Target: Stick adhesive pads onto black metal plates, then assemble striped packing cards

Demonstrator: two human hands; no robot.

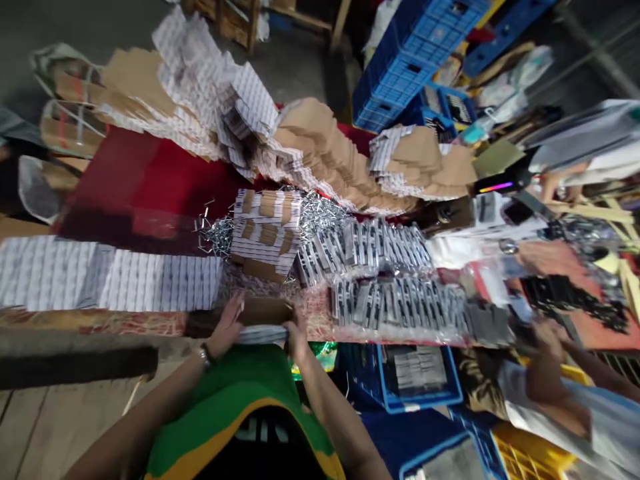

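Note:
Between my two hands, at the table's near edge, is a small cardboard box (266, 311), brown inside with a whitish near side. My left hand (227, 328) grips its left end, a band round the wrist. At the right end my right hand (298, 335) closes on the box, its fingers partly hidden. Just beyond stands a stack of folded printed boxes (265, 230). Loose metal pieces (323, 217) lie heaped around that stack. To the right are rows of bagged metal parts (395, 303). Blur hides the contents of the held box.
A long row of white printed boxes (165, 283) lines the left edge. Flattened cartons (330, 147) are piled along the back of the red table (170, 177). Blue crates (423, 380) stand below on the right. A co-worker's arm (555, 380) reaches in at far right.

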